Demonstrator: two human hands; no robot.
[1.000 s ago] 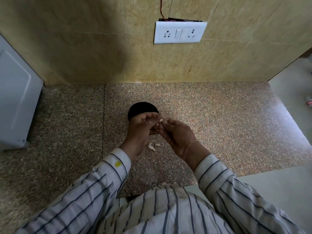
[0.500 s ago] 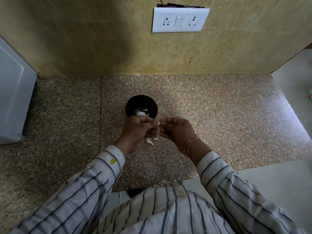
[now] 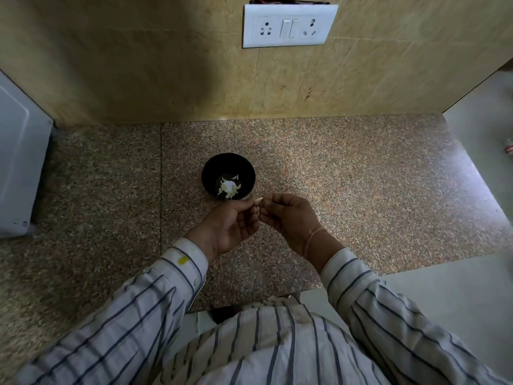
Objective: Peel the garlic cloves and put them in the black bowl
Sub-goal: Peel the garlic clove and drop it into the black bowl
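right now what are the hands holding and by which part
A garlic clove, pinched low down between the left hand and the right hand; only its tip shows.

The scene is dim. Light comes from the right, where the grey floor (image 3: pixel 480 129) is brightest, and fades leftward across the granite counter (image 3: pixel 361 176). A broad soft shadow darkens the tiled wall (image 3: pixel 155 79) left of centre. The white switchboard (image 3: pixel 290 25) and the peeled cloves (image 3: pixel 229 187) in the black bowl (image 3: pixel 208 173) glare, detail washed out. The left hand (image 3: pixel 230 229) and right hand (image 3: pixel 291 220) are dark and slightly soft, the garlic clove (image 3: pixel 258 200) pinched between them a pale smudge. Wide-angle distortion bows the wall and counter edges; the corners blur.
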